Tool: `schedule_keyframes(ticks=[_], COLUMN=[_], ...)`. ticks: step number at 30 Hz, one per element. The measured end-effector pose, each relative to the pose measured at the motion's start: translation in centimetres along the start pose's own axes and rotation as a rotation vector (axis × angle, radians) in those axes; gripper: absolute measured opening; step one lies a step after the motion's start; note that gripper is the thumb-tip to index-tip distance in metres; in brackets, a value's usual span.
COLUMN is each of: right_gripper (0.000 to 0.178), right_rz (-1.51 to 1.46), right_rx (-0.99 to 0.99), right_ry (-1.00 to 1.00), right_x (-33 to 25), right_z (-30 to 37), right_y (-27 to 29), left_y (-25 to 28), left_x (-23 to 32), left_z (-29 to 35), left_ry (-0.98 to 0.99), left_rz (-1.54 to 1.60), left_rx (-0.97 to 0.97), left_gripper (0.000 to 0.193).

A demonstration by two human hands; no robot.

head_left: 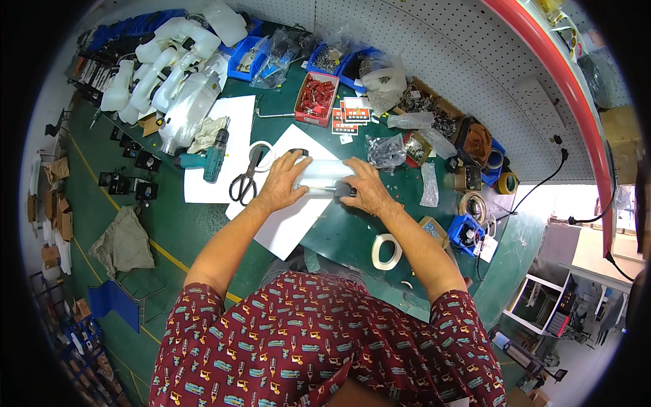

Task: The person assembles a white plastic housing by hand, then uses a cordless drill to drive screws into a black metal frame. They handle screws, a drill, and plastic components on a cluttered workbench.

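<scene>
A whitish translucent plastic body (321, 173) lies on its side on the bench, with a black fitting (343, 190) at its right end. Its exact kind is hard to make out. My left hand (283, 183) grips the left end, beside a dark round part (296, 152). Around the right end and the black fitting close the fingers of my right hand (369, 188). A thin metal rod (317, 188) runs along the near side of the body. Under my left hand is a white paper sheet (288, 227). Black-handled scissors (243, 188) lie left of that hand.
A teal power drill (214, 157), a white ring (268, 157) and several white plastic tanks (163, 78) are to the left. Behind stand a box of red parts (317, 98) and blue bins (245, 62). A tape roll (386, 252) lies near my right forearm.
</scene>
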State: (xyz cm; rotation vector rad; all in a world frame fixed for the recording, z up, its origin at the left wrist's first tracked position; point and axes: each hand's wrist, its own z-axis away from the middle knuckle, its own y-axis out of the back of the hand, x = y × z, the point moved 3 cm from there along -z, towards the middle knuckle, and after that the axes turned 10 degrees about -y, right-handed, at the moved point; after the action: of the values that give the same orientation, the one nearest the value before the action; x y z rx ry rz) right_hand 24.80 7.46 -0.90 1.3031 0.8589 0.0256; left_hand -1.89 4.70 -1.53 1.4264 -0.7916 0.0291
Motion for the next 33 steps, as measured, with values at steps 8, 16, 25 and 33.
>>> schedule_keyframes(ticks=[8, 16, 25, 33], right_gripper=[0.071, 0.089, 0.099, 0.106], right_rz=[-0.079, -0.189, -0.256, -0.364], right_rx=[0.050, 0.161, 0.210, 0.282], right_ry=[-0.032, -0.072, -0.202, -0.306], right_x=[0.6, 1.2, 1.5, 2.4], right_z=[0.5, 1.2, 2.5, 2.7], right_y=[-0.4, -0.9, -1.5, -3.1], left_y=[-2.1, -3.3, -5.1, -10.6], left_x=[0.4, 2.1, 5.5, 8.9], left_z=[3.1, 4.7, 5.1, -0.2], left_ry=[0.247, 0.319, 0.554, 0.895], left_rz=[0.170, 0.220, 0.293, 1.100], left_rx=[0.304, 0.474, 0.758, 0.267], left_gripper=[0.092, 0.087, 0.039, 0.039])
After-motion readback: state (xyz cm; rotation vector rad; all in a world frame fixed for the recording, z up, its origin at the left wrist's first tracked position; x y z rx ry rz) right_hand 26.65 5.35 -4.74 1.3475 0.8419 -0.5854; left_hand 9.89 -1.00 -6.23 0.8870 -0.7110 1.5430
